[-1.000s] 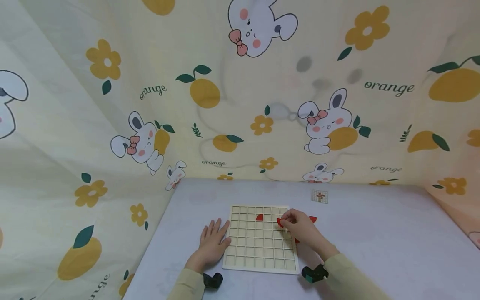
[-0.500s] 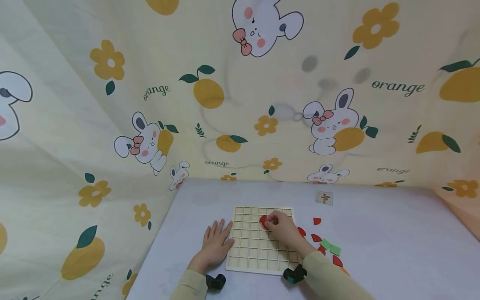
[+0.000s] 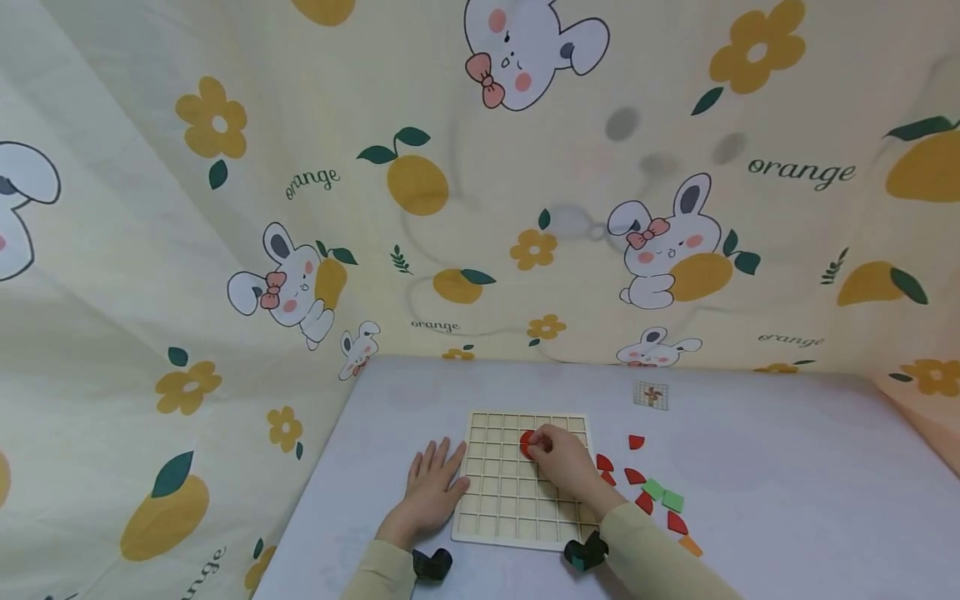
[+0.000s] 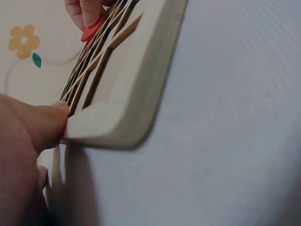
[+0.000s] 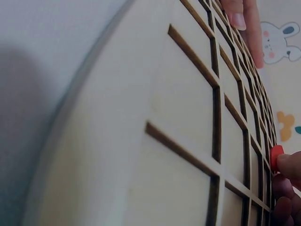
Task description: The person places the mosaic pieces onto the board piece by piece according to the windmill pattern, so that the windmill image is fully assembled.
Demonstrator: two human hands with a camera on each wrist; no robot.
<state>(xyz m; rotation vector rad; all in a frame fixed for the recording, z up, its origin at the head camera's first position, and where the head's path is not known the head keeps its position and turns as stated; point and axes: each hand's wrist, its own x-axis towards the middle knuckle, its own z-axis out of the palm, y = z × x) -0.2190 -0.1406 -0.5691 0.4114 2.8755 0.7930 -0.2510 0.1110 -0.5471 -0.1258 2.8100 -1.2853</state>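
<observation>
Pinching red tile [image 5: 276,158] in right hand [image 3: 561,460], spreading left hand [image 3: 431,490] at nine o'clock of grid board [image 3: 504,483], with green squares [image 3: 672,501] at three.

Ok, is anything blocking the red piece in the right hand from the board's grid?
Nothing visible: the right hand pinches the red piece at the board, though it hides some of what's beneath; the left hand touches the left edge.

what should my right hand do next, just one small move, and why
Probably press the red piece down into the gridded board: the right hand pinches it there, and it appears raised rather than seated. The left hand touches the board's edge, which may steady it.
</observation>
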